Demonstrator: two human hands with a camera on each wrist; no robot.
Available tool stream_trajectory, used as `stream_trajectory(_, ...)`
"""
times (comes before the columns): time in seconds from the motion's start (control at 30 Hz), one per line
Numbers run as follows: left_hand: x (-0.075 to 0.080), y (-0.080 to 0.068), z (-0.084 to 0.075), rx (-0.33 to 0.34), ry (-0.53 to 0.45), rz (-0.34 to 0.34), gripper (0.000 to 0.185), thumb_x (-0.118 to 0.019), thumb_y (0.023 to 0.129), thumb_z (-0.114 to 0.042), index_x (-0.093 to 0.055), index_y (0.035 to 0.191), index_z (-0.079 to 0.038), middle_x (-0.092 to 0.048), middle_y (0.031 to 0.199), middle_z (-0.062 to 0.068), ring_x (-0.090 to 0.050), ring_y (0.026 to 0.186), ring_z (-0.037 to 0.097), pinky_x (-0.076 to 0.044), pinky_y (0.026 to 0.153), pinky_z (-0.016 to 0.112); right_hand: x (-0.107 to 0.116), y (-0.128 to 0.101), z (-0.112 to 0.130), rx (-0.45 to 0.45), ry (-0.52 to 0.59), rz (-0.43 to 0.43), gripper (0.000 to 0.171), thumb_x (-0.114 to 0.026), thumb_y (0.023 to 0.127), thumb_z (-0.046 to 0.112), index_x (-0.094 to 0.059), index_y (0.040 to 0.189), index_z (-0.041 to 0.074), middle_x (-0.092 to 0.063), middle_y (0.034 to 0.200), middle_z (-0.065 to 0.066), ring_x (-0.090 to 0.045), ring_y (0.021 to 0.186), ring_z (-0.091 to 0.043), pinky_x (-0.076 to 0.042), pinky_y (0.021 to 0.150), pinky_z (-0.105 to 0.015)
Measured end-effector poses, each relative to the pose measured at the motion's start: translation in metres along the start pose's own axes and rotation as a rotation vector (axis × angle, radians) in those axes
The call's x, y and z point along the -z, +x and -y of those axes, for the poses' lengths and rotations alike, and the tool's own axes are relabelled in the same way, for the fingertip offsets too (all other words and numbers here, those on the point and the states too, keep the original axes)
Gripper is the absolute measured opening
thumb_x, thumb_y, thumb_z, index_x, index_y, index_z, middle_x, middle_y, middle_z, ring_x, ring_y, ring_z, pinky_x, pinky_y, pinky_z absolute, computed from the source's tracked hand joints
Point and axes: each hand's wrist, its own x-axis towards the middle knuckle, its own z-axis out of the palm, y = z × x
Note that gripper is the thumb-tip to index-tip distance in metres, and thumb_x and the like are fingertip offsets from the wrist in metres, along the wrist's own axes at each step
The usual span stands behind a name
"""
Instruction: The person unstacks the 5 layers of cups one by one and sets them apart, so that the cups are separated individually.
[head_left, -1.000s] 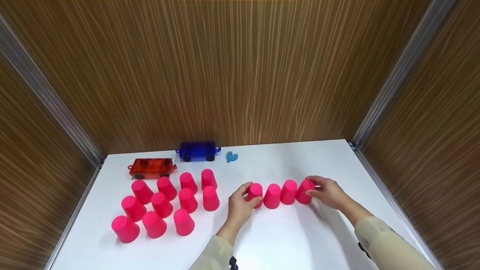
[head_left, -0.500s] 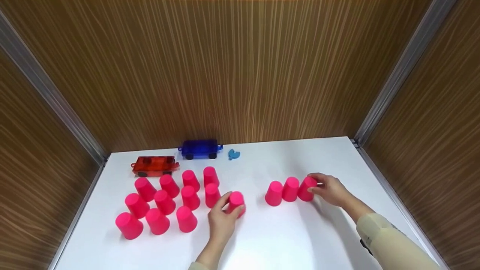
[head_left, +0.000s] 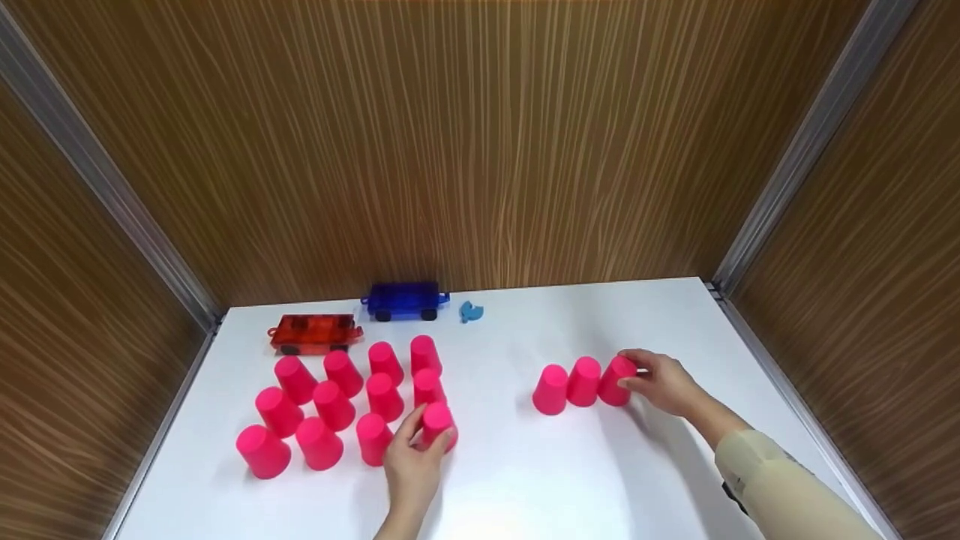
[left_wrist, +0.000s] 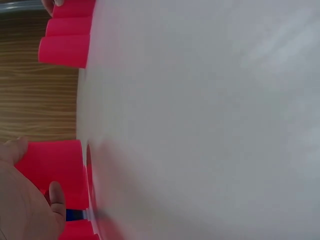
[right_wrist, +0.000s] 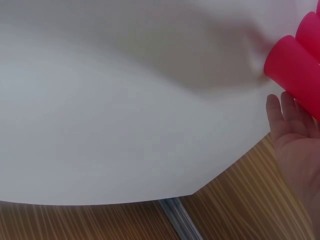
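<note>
One bright pink plastic cup, inverted with its closed base upward, is gripped by the left hand, the fingers and thumb curled round its tapered wall. It stands on the white worktop at the near right corner of the large group of inverted pink cups, just beside the cups in front of and to the left of it. In the left wrist view the rim seems to sit at the surface, though full contact cannot be told. To seat it well, it is best held upright and lowered evenly, so that the rim meets the worktop all round and the neighbours are not knocked; the release should be straight up, since light cups of this kind are judged to tip or slide easily on a smooth surface.

The right hand rests against the right-hand cup of a short row of three pink cups, its fingers curved about that cup's side; the row lies well apart from the group.

All the cups are smooth, glossy, truncated cones. Behind the group lie a translucent red toy wagon, a translucent blue toy wagon and a small light-blue plastic piece, before wood-grained walls.
</note>
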Motion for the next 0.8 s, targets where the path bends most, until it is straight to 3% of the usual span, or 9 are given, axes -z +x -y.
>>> stream_trajectory(0.43,0.0072,-0.0022,0.0033,0.044,0.016,-0.051,0.064,-0.088,0.089,-0.009,-0.063,0.148,-0.01,-0.07,0.135,0.014,-0.066,0.122,0.034,-0.059,0.098,0.047,-0.0001,0.0009,-0.0013,0.004,-0.003,0.004,0.058,-0.075,0.099,0.008,-0.052,0.149,-0.008,-0.062,0.139,-0.029,-0.068,0.12,-0.046,-0.059,0.098,-0.048)
stream_trajectory(0.8,0.0064,-0.0008,0.0083,0.01,-0.026,-0.078,0.063,-0.086,0.088,-0.001,-0.063,0.146,-0.005,-0.069,0.135,0.016,-0.066,0.123,0.036,-0.057,0.099,0.046,0.0004,0.0014,0.0004,0.003,0.012,0.006,0.058,-0.075,0.098,0.006,-0.051,0.148,-0.01,-0.062,0.138,-0.03,-0.069,0.119,-0.046,-0.06,0.096,-0.048)
